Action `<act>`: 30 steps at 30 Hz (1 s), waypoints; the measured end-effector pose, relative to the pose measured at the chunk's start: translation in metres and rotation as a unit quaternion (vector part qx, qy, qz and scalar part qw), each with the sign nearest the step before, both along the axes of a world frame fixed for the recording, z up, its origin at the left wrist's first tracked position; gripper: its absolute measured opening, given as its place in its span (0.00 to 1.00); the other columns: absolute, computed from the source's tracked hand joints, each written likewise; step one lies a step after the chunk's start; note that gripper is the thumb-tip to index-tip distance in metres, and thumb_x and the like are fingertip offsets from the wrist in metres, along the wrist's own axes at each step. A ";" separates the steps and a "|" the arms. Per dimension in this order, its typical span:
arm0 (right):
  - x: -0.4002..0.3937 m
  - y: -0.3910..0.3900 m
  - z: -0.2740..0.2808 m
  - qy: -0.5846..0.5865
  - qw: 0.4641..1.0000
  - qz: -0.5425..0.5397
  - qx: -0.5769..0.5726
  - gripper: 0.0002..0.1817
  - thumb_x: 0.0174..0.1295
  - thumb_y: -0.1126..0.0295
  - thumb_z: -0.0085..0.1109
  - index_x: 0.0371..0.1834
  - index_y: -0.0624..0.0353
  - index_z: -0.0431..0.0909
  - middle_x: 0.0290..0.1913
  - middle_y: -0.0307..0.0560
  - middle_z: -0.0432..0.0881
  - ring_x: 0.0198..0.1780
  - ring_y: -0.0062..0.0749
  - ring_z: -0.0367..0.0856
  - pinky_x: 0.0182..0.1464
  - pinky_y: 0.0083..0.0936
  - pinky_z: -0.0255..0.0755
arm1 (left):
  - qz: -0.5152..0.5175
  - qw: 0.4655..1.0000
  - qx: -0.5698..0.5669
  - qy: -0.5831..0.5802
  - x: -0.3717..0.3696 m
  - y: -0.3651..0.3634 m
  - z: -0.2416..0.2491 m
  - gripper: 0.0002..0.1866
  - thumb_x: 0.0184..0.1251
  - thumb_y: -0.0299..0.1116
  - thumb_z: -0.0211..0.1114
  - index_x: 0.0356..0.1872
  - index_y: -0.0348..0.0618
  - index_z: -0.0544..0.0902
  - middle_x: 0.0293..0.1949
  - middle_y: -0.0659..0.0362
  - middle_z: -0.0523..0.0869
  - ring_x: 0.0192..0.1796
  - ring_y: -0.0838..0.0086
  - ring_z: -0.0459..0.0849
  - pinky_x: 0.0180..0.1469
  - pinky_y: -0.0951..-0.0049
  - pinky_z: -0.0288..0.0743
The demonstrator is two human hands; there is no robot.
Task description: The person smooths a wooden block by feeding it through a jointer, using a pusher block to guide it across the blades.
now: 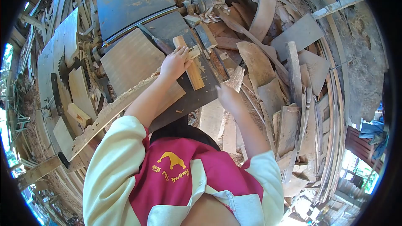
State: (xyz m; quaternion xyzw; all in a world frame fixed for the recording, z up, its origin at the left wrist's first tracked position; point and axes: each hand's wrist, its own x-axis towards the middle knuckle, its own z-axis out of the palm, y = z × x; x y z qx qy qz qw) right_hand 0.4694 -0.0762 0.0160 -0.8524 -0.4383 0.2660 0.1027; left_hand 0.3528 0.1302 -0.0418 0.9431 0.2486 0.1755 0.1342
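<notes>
One squared wood block (pixel 195 76) lies on the dark flat counter (pixel 169 111), near its right side. Left hand (pixel 176 62): laid over the upper part of the block, fingers bent across it, their ends at a small wood piece (pixel 194 52). Left grip: in contact with the block; how far the thumb closes cannot be told. Right hand (pixel 229 98): motion-blurred, just beside the counter's right edge; grip width and contents cannot be told.

Left of the block: a wide thin board (pixel 130 60), with a dark-handled tool (pixel 161 45) at its upper corner. A long rough-edged board (pixel 100 124) passes by the left forearm. Far left: a toothed circular saw blade (pixel 63 74). Upper left: a large metal plate (pixel 134 0). Right side: piled wood offcuts (pixel 289 127).
</notes>
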 end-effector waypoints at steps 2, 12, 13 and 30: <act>0.005 0.045 -0.014 0.000 1.000 0.004 0.023 0.16 0.63 0.60 0.39 0.37 0.62 0.71 0.33 0.61 0.78 0.39 0.55 0.77 0.41 0.45 0.68 | 0.000 1.000 -0.011 -0.003 0.002 -0.001 0.006 0.26 0.58 0.42 0.58 0.53 0.34 0.71 0.53 0.50 0.75 0.60 0.59 0.69 0.56 0.66 0.68; 0.002 0.045 -0.031 -0.002 0.999 -0.026 0.032 0.16 0.63 0.59 0.38 0.36 0.59 0.70 0.32 0.60 0.78 0.37 0.55 0.77 0.40 0.47 0.68 | 0.002 1.000 -0.006 0.002 0.001 -0.001 0.002 0.26 0.58 0.43 0.58 0.53 0.34 0.72 0.53 0.50 0.75 0.59 0.60 0.69 0.56 0.65 0.68; -0.004 0.020 -0.023 -0.013 1.000 -0.024 0.000 0.15 0.63 0.59 0.38 0.36 0.59 0.69 0.30 0.60 0.78 0.35 0.56 0.77 0.38 0.47 0.69 | 0.006 1.000 -0.009 0.004 0.002 -0.001 0.002 0.26 0.58 0.43 0.58 0.53 0.34 0.71 0.53 0.51 0.75 0.60 0.60 0.69 0.56 0.65 0.68; 0.016 0.100 -0.037 -0.002 0.998 -0.027 0.058 0.15 0.62 0.61 0.38 0.37 0.60 0.73 0.37 0.61 0.78 0.42 0.55 0.76 0.44 0.45 0.68 | 0.009 1.000 -0.014 0.013 0.002 -0.001 0.000 0.26 0.59 0.43 0.56 0.54 0.35 0.71 0.55 0.51 0.74 0.61 0.61 0.68 0.58 0.67 0.66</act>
